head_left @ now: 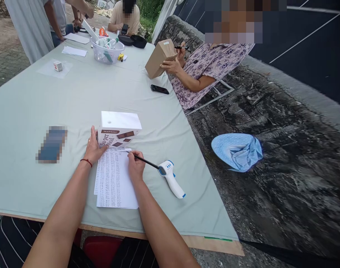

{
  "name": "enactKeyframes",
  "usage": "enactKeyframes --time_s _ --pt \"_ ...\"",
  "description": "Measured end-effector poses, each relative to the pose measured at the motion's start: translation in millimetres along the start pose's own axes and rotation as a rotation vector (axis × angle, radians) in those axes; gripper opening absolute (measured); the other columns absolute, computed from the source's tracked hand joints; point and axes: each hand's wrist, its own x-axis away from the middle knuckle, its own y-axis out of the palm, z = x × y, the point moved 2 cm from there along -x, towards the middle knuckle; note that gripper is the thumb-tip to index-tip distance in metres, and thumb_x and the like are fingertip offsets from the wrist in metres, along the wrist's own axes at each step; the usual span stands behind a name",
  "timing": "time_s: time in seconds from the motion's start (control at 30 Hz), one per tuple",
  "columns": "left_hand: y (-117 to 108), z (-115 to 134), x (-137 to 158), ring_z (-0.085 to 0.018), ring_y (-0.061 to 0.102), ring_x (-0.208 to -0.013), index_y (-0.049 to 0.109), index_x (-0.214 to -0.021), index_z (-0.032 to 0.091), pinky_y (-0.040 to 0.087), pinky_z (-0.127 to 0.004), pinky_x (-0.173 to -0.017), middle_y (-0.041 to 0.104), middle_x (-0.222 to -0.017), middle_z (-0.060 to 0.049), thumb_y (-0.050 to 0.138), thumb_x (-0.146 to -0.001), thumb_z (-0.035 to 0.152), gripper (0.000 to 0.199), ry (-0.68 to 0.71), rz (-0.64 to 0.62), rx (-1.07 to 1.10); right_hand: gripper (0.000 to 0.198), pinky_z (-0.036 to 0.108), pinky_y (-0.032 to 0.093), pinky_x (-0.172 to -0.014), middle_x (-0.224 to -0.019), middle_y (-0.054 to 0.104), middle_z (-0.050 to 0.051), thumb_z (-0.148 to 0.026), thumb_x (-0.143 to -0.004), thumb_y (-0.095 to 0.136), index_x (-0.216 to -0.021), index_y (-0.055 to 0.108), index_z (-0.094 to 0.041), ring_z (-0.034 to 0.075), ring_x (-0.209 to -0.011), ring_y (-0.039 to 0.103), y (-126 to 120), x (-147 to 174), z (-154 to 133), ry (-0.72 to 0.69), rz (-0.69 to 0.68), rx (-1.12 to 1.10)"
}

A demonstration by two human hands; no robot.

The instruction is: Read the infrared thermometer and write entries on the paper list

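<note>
My left hand (95, 149) grips the lower left corner of a white food box (120, 130) with "Super Meal" printed on its side. Its fingers lie along the left face and the thumb at the bottom front edge. In my right hand (136, 166) is a black pen (147, 161), its long end slanting right toward a white and blue infrared thermometer (172, 180). Beneath the hands, handwritten sheets of paper (114, 186) lie overlapped, their top edge against the box. The pen's writing tip is too small to make out.
A blurred phone-like object (52, 144) lies left of my hands. Farther off are a black phone (159, 89), a small box (58, 66) and a basket (107, 56) of bottles. A person at right holds a cardboard box (160, 59). A blue hat (237, 152) lies beyond the table edge.
</note>
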Motion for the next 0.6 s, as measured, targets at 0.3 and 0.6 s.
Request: enactKeyframes --time_s 0.3,0.6 --pt "-3 2 -3 -0.033 0.043 -0.128 0.029 -0.147 0.026 0.037 -0.053 -0.106 0.048 -0.134 -0.012 0.074 -0.068 0.036 0.092 0.009 0.018 -0.097 0.037 0.041 0.047 -0.082 -0.089 0.062 0.009 -0.020 -0.087 0.038 -0.120 0.055 -0.018 0.024 -0.087 0.056 -37 20 -9 -0.430 -0.137 0.635" --pt "-5 4 0 -0.026 0.056 -0.111 0.047 -0.134 0.023 0.048 -0.044 -0.094 0.056 -0.120 -0.010 0.072 -0.071 0.047 0.072 -0.018 0.118 0.038 0.042 0.040 0.046 -0.082 -0.094 0.061 0.009 -0.029 -0.087 0.045 -0.128 0.054 -0.021 0.024 -0.089 0.057 -80 33 4 -0.445 -0.146 0.753"
